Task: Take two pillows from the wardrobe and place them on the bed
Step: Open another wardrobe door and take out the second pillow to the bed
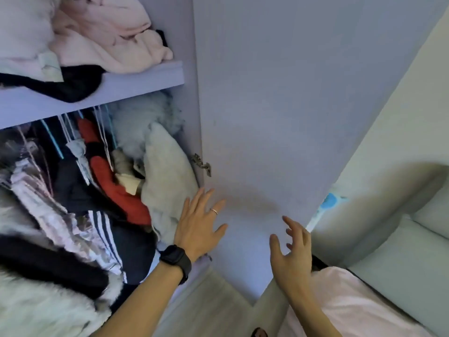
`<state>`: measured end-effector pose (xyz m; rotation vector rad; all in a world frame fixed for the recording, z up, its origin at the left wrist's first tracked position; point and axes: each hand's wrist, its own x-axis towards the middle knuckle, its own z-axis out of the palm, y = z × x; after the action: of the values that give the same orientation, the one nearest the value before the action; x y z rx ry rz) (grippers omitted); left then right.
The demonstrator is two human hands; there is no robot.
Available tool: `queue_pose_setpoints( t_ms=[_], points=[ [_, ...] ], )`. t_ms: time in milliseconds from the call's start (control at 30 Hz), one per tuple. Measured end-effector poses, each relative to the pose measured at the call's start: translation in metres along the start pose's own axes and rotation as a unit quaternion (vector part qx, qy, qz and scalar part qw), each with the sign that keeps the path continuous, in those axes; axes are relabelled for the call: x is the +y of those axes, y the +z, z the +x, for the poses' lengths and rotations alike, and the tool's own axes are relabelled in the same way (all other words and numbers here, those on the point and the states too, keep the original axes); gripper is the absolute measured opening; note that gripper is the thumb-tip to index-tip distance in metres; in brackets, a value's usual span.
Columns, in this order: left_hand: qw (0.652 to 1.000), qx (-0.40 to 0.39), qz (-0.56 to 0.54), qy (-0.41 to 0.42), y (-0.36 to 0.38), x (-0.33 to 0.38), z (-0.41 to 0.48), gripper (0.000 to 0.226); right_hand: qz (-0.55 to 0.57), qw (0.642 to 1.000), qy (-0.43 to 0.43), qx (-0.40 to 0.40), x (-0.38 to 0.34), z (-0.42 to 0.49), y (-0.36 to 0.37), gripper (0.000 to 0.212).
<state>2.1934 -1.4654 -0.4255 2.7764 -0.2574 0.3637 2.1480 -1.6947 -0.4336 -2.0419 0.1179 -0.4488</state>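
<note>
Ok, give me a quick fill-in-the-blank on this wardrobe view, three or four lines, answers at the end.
1. The left hand reaches toward the pale pillow with fingers ____.
2. On the left wrist sits a black ____.
3. The pillow stands in the wardrobe compartment ____ the shelf.
4. The right hand hovers in front of the wardrobe ____, holding nothing.

Missing words: spread open; watch; below; door

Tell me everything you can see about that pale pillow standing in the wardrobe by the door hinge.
The pillow is off-white, soft and slightly fuzzy-looking, with a rounded top corner. It stands on end, tilted, in the wardrobe's lower section under the shelf, wedged between the hanging clothes and the side wall near the hinge. The left hand, fingers spread, is at its lower right edge; contact is unclear. Its bottom is hidden.
</note>
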Motion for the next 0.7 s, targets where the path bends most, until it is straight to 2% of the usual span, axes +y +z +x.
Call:
queue_pose_setpoints(
  t_ms=[100,167,267,367,533,700],
  points=[
    [0.996,-0.002,0.006,-0.085,-0.015,-0.032,-0.031,0.062,-0.004,0.990,-0.044,-0.133,-0.015,-0.002,0.039,0.033],
    [0.991,0.024,0.009,-0.134,-0.036,-0.049,-0.050,0.057,0.013,0.972,-0.091,-0.215,-0.037,0.004,0.067,0.033],
    [0.979,0.079,0.036,-0.183,-0.080,-0.067,-0.062,0.050,0.036,0.947,-0.162,-0.275,-0.081,0.025,0.106,0.036],
    [0.962,0.162,0.055,-0.212,-0.137,-0.076,-0.066,0.047,0.071,0.924,-0.240,-0.289,-0.142,0.046,0.135,0.038],
    [0.913,0.312,0.109,-0.240,-0.246,-0.080,-0.056,0.045,0.158,0.884,-0.358,-0.254,-0.257,0.086,0.161,0.038],
    [0.865,0.406,0.134,-0.262,-0.349,-0.080,-0.031,0.043,0.226,0.853,-0.396,-0.254,-0.364,0.134,0.177,0.045]
  ],
)
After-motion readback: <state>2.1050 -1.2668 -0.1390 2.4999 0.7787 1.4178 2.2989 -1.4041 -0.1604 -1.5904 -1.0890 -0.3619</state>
